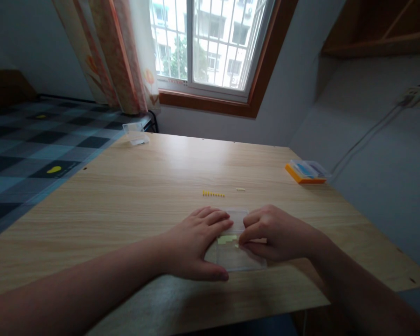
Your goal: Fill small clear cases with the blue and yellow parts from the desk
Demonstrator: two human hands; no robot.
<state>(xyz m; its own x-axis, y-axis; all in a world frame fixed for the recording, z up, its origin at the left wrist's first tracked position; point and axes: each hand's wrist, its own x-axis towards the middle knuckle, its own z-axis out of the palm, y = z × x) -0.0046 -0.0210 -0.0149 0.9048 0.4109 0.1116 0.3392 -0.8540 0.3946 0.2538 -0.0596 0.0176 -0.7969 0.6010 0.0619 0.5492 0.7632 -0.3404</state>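
Note:
A clear plastic box (pixel 231 262) with its lid folded back lies on the table in front of me. Small pale yellow pieces (pixel 227 239) sit in rows along the box's far inner side. My left hand (pixel 199 242) rests with spread fingers at the left of the box, the fingertips on the lid and the thumb by the near edge. Over the box's right part is my right hand (pixel 269 233), thumb and index finger pinched near the pale pieces. Whatever is between those fingertips is too small to make out.
Beyond the box, a row of small yellow pieces (pixel 213 194) and a short row of whitish pieces (pixel 241 189) lie on the wooden table (pixel 154 186). An orange case with a clear lid (pixel 306 171) is at the right edge. Another clear container (pixel 136 134) stands open at the far left corner.

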